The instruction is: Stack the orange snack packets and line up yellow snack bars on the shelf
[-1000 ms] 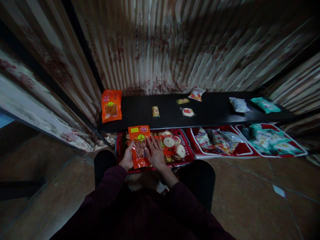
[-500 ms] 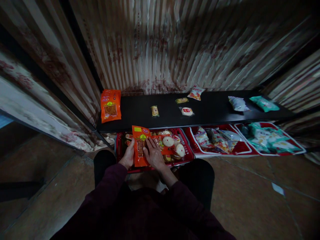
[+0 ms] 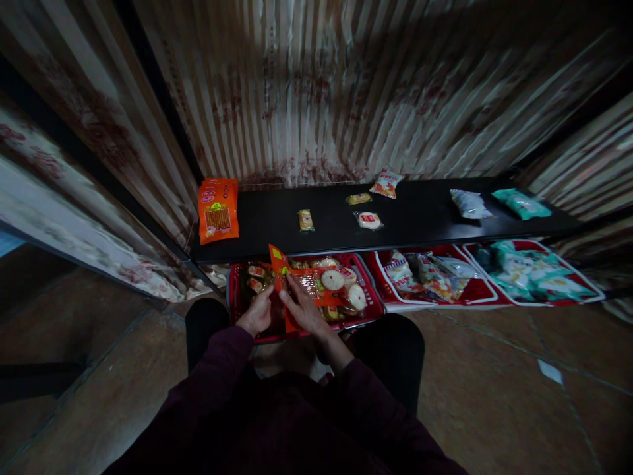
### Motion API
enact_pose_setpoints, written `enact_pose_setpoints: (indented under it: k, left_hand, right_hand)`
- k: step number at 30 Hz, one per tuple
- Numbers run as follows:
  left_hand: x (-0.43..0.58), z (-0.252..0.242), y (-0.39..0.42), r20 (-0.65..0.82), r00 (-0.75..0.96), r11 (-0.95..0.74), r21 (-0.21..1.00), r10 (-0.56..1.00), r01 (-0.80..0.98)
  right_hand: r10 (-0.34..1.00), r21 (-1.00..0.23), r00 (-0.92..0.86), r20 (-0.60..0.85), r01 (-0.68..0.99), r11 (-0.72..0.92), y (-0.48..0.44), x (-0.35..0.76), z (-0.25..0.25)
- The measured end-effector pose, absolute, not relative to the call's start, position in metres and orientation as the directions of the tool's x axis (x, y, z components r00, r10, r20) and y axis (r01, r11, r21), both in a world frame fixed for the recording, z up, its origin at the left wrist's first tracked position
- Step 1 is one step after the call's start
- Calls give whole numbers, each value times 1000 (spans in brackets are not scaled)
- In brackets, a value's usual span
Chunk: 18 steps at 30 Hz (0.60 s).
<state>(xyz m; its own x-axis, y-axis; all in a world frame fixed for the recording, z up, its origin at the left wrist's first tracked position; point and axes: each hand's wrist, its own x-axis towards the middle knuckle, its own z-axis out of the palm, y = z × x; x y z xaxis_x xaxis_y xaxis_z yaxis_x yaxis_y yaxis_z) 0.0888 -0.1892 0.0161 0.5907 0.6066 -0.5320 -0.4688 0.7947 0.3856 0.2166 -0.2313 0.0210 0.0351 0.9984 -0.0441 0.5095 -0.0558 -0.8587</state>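
An orange snack packet [image 3: 277, 258] stands tilted, nearly edge-on, over the left red basket [image 3: 373, 297]. My right hand [image 3: 305, 310] is closed on it, with the thumb across the near face. Just left of the packet is my left hand [image 3: 258, 313], its fingers curled and the tips close to the packet's edge; whether they hold anything is hidden. Below my hands, the basket contains another orange packet [image 3: 305, 282], round pale wrapped cakes [image 3: 333, 280] and small wrapped snacks [image 3: 255, 285].
Across the front runs a black shelf [image 3: 277, 232]. On it lie stacked orange packets [image 3: 218, 211], a small yellow packet [image 3: 305, 220], a wrapped round cake [image 3: 368, 220] and a green bag [image 3: 522, 203]. Two more baskets of bags [image 3: 434, 276] stand under its right part.
The orange packet has turned from facing me to nearly edge-on, shifting a little right. My left hand has moved slightly right, while my right hand has turned around the packet's side.
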Motion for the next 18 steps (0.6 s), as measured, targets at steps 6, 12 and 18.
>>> enact_pose_setpoints:
  k: [6, 12, 18]
  left_hand:
    - [90, 9, -188, -565, 495, 750, 452, 660, -483]
    - [90, 17, -192, -534, 445, 693, 595, 720, -407]
    - [100, 38, -195, -453, 421, 605, 706, 786, -369]
  right_hand:
    - [998, -906, 32, -45, 421, -55, -231, 219, 23]
    - [994, -944, -2, -109, 315, -102, -232, 222, 30]
    - [992, -970, -26, -124, 213, -116, -235, 226, 42]
